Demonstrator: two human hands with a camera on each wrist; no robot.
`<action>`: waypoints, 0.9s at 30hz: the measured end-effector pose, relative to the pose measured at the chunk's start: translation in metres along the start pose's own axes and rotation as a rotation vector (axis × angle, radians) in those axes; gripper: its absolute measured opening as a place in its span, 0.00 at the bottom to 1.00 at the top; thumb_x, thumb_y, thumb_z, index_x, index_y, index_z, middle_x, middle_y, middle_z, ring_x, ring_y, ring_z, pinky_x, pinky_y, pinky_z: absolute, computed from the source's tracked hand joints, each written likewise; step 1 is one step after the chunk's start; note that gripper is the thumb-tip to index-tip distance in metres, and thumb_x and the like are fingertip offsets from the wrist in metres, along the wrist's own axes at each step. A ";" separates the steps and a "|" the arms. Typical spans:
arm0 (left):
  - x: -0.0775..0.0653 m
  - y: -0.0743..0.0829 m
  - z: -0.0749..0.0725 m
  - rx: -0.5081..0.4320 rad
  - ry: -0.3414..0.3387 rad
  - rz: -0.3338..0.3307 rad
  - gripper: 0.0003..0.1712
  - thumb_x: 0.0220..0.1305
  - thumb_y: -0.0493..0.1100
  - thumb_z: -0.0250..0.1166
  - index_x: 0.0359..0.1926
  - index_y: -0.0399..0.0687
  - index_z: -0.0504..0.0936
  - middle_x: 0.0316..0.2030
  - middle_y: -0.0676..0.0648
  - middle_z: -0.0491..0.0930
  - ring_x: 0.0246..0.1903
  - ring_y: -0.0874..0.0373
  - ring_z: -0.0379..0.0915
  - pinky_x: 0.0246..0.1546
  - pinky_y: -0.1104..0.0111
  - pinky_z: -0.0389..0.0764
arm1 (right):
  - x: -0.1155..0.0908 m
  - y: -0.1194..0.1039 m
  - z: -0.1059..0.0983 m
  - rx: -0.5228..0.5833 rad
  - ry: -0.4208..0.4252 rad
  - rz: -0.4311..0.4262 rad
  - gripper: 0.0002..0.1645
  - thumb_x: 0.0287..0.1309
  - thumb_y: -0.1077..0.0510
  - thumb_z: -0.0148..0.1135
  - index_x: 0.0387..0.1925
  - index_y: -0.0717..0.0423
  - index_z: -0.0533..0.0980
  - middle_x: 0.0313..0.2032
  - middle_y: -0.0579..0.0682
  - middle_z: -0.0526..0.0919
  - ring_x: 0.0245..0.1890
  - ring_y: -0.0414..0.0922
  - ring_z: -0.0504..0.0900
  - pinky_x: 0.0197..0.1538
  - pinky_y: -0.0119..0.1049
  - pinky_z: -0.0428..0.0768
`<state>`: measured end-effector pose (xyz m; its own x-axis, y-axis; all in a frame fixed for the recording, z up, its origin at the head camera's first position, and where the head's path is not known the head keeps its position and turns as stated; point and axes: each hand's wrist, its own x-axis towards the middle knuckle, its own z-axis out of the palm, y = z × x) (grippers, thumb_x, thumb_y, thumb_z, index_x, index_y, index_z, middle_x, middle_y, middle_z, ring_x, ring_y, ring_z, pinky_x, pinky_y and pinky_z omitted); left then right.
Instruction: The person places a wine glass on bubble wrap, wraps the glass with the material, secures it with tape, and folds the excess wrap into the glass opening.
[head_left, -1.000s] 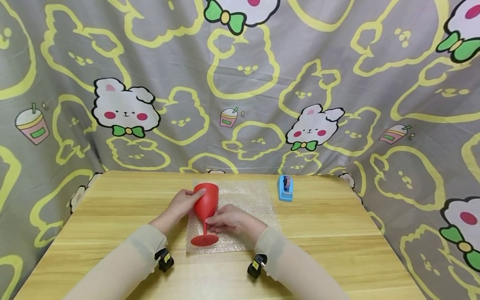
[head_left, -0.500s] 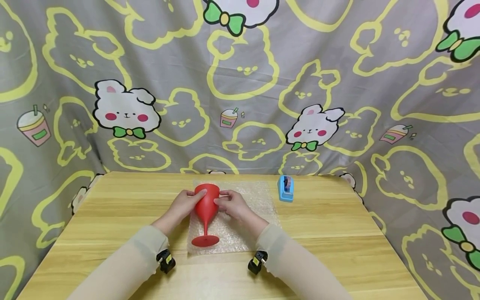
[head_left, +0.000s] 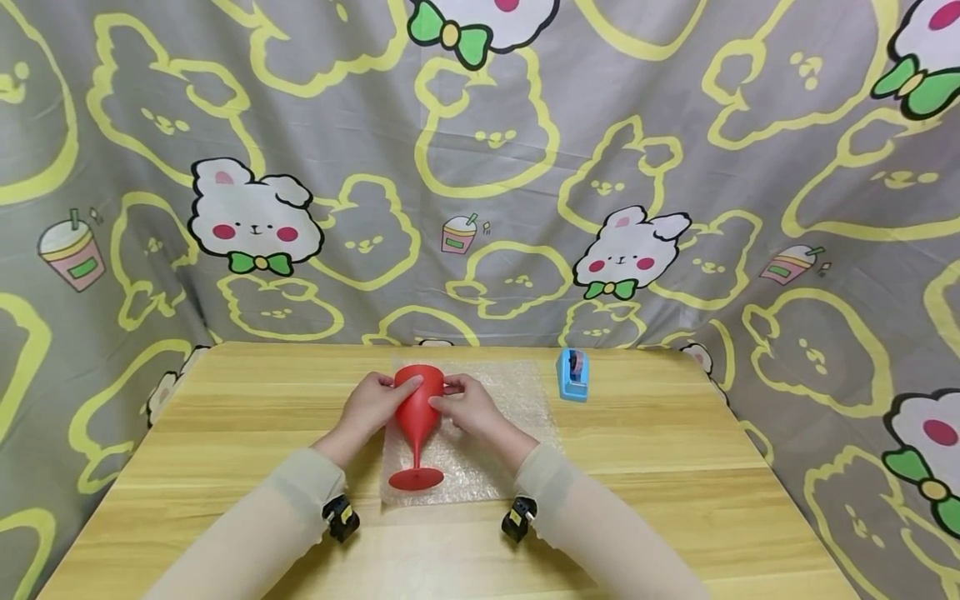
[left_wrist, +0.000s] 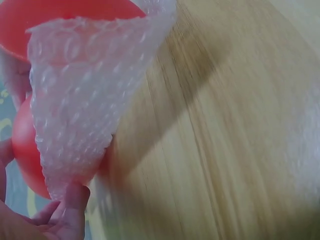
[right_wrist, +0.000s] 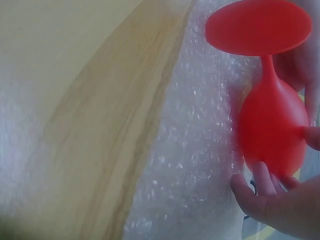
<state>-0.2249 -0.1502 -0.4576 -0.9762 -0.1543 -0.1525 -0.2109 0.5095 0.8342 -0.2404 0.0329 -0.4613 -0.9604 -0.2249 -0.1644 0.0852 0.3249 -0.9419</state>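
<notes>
The left hand [head_left: 371,408] gripped the red goblet [head_left: 420,417], fingers touching raised bubble wrap [left_wrist: 85,95]; the right hand [head_left: 471,407] held the goblet's far right side. Snug, light pressure seemed best.

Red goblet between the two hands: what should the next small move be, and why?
Probably the left hand should fold the bubble wrap over the red goblet. In the left wrist view, its fingers touch the raised sheet beside the goblet, and the right hand holds the opposite side, while the head view shows the upper face uncovered.
</notes>
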 end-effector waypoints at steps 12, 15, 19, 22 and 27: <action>-0.001 0.006 -0.001 0.051 -0.024 0.110 0.35 0.68 0.61 0.62 0.53 0.31 0.71 0.49 0.34 0.78 0.47 0.42 0.75 0.52 0.52 0.77 | 0.002 0.002 -0.007 0.073 -0.033 0.029 0.29 0.60 0.60 0.69 0.60 0.64 0.70 0.52 0.58 0.78 0.40 0.48 0.80 0.42 0.47 0.85; 0.000 0.006 -0.002 0.040 -0.052 0.117 0.33 0.69 0.58 0.62 0.55 0.31 0.70 0.51 0.33 0.77 0.50 0.41 0.74 0.55 0.51 0.76 | 0.002 0.003 -0.009 0.085 -0.038 0.034 0.30 0.59 0.59 0.70 0.59 0.65 0.69 0.52 0.59 0.78 0.42 0.48 0.80 0.43 0.46 0.85; -0.002 0.009 -0.003 0.015 -0.087 0.092 0.34 0.71 0.58 0.60 0.58 0.32 0.69 0.54 0.32 0.76 0.49 0.42 0.75 0.50 0.54 0.80 | 0.003 0.005 -0.009 0.084 -0.040 0.040 0.33 0.58 0.57 0.72 0.59 0.66 0.69 0.51 0.60 0.78 0.42 0.48 0.79 0.42 0.44 0.85; -0.003 0.009 -0.003 -0.032 -0.089 0.082 0.28 0.73 0.54 0.56 0.59 0.34 0.70 0.51 0.33 0.77 0.37 0.48 0.77 0.36 0.62 0.82 | 0.003 0.005 -0.009 0.060 -0.027 0.031 0.33 0.57 0.56 0.73 0.58 0.67 0.70 0.52 0.60 0.79 0.44 0.49 0.79 0.43 0.42 0.84; 0.000 0.004 -0.003 -0.109 -0.085 0.123 0.20 0.70 0.34 0.49 0.60 0.34 0.72 0.38 0.36 0.77 0.23 0.57 0.69 0.24 0.70 0.73 | 0.005 0.008 -0.012 -0.012 -0.007 -0.018 0.31 0.58 0.58 0.71 0.57 0.71 0.72 0.50 0.60 0.80 0.50 0.54 0.80 0.52 0.43 0.81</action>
<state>-0.2261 -0.1502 -0.4526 -0.9960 -0.0225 -0.0862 -0.0876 0.4250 0.9009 -0.2473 0.0450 -0.4658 -0.9598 -0.2375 -0.1496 0.0646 0.3320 -0.9411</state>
